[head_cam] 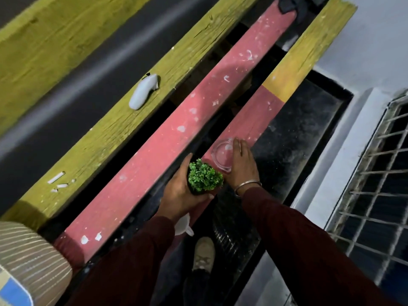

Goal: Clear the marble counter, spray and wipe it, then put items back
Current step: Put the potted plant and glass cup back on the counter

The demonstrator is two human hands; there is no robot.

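My left hand (180,192) grips a small dark pot holding a green leafy plant (204,176), carried just above the gap between two planks. My right hand (241,163) rests its fingers on the rim of a clear glass ashtray (221,154), which sits on a red plank (249,120) beside the black speckled marble counter (302,138). A white spray bottle (143,91) lies on its side on a yellow-green plank (114,129) to the far left. Both arms wear dark red sleeves, and a metal bangle circles the right wrist.
Another red plank (167,140) runs diagonally through the middle. Small white chalk-like pieces (58,182) lie on the yellow-green plank. A striped cushion (28,261) sits bottom left. A window grille (375,195) is at right. My shoe (204,253) and a white funnel-like object (184,226) show below.
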